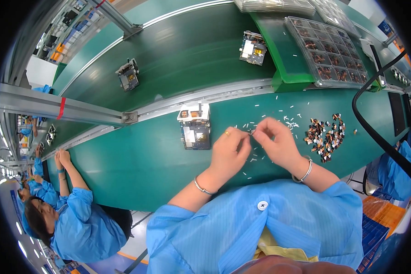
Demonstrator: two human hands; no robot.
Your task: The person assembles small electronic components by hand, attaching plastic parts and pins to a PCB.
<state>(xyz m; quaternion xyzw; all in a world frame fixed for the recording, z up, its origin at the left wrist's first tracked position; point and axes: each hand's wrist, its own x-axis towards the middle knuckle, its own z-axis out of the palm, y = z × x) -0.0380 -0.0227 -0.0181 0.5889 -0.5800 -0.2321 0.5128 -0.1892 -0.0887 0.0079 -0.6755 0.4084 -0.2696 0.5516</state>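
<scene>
My left hand (230, 148) and my right hand (277, 140) meet over the green table, each with thumb and forefinger pinched together. Between the fingertips is something tiny that I cannot make out. Small white strips (293, 122) lie scattered on the table around and beyond my hands. To the right of my right hand spreads a pile of small black, white and copper-coloured parts (325, 137). Just left of my left hand lies a circuit board assembly (195, 127) with a white frame along its far end.
Beyond a metal rail runs a green conveyor belt (182, 59) carrying two more board assemblies (253, 48). A clear compartment tray (328, 51) of copper-coloured parts rests on a green stand. A black cable (363, 112) arches at the right. Co-workers in blue sit along the left.
</scene>
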